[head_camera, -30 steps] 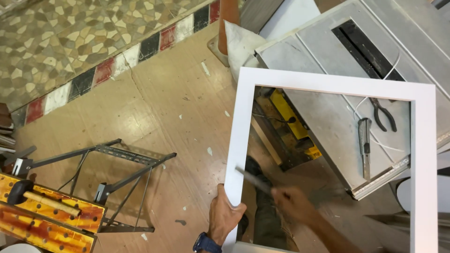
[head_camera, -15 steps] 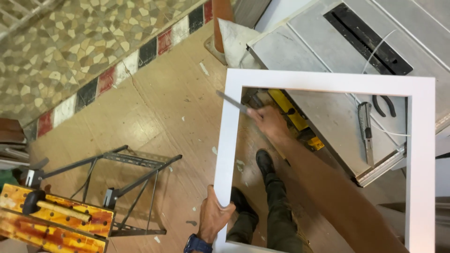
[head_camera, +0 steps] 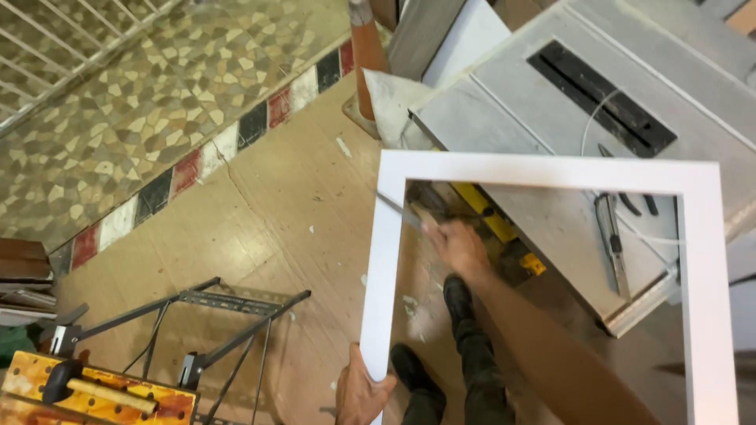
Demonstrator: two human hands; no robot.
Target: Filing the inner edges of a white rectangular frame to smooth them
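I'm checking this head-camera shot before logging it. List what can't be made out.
- Tool in the right hand: motion-blurred, its kind unclear.
- White frame: lower part cut off by the bottom edge.
- Left hand: partly cut off at the bottom edge.
- Workbench: cut off by the bottom-left corner.
- Pliers on the table saw: partly behind the frame.

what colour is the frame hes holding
White frame, clearest in the head view.

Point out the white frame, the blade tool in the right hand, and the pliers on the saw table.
white frame (head_camera: 543,170), head view, middle of its top rail.
blade tool (head_camera: 396,209), head view, on the thin metal blade.
pliers (head_camera: 630,206), head view, on one dark handle.
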